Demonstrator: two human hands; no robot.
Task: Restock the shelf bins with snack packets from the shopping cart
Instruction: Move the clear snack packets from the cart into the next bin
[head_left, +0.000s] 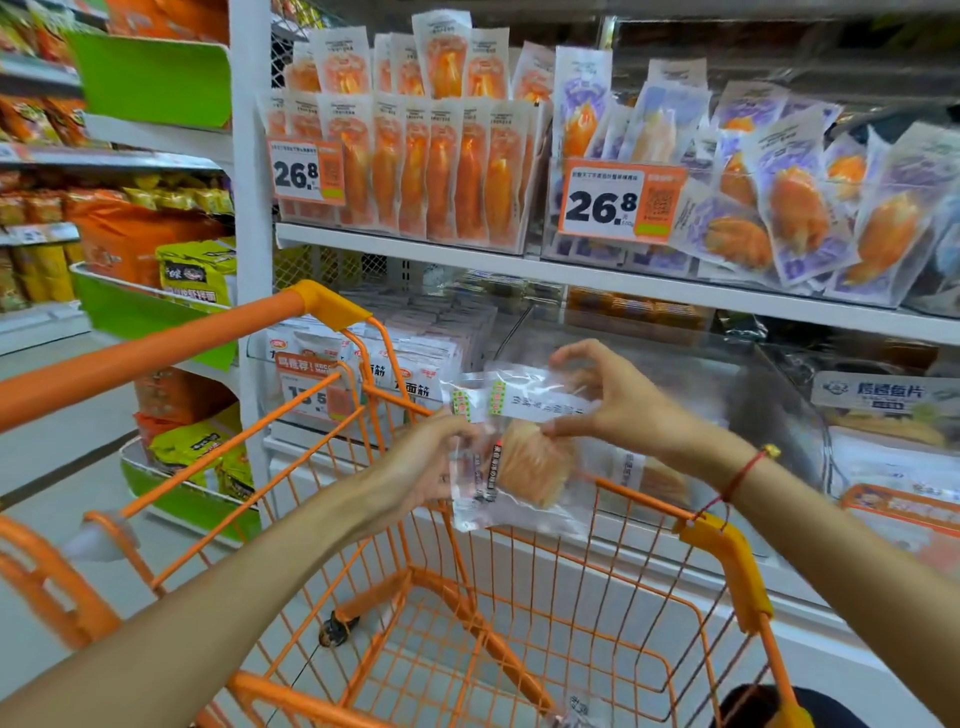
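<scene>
Orange wire shopping cart (467, 613) nearest. Above its far rim, left hand (431, 462) and right hand (613, 400) both pinch clear plastic snack packets (519, 457), in front of the clear shelf bin (649, 358).

We read "26.8" on left price tag (306, 171), clipped to upper shelf bin of orange packets. Same "26.8" on right price tag (621, 201), in front of purple packets. Lower price tag (311, 387) behind cart wire shows "13" or "15", partly hidden. White packets (415, 371) beside it carry "大面筋". Bin label (885, 392) at far right reads "烤鳕鱼片". Print on held packet (519, 447) too blurred for us.
</scene>
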